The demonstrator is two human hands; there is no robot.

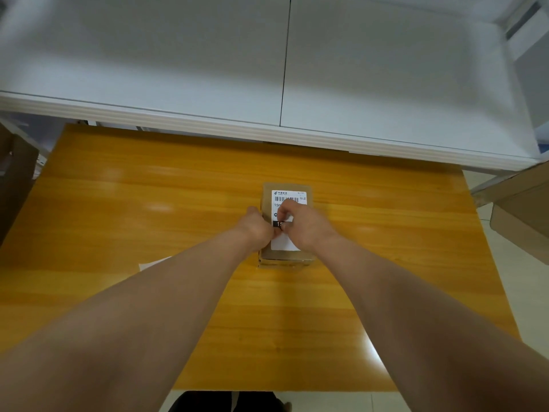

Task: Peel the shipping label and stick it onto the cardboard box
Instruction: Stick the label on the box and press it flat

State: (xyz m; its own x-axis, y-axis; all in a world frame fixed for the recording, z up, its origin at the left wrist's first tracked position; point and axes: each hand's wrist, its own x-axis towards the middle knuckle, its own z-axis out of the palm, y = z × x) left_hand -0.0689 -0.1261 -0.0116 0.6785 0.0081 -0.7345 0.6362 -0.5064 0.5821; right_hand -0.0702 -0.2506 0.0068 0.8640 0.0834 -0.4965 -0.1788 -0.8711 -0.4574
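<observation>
Black clothing [225,402] at near edge, btwn the two bare forearms, both stretched fwd over orange wood-grain table [148,203]. White sheet [148,265] flat on table, near-left of centre, partly hidden under left forearm; well apart from the hands.

Mid-table: small cardboard box [285,256], brown, long side running near-to-far, sitting flat. Shipping label [284,241] lying on box's top face, covering most of it, approx. square w/ box edges; far end w/ barcode and print, black band across the middle, blank white at near end. No lifted corner visible, though middle is hidden by hands.

Left hand [257,230] at box's left edge: fingers curled down along left side of box, holding it, thumb tip reaching onto label's left margin at the black band. Right hand [309,230] on top of box from the right: fingers [289,208] bent, tips down on label's middle just below barcode, thumb meeting left thumb at the black band. Pressing or pinching w/ right hand: cannot tell, tips blurred. Label thus under both thumbs and right fingertips, w/ far and near ends showing either side of hands.

Further right, off table: open brown carton [523,209]. Far left: another brown cardboard piece [16,173]. Beyond table's far edge: white desk [386,84] w/ centre seam.
</observation>
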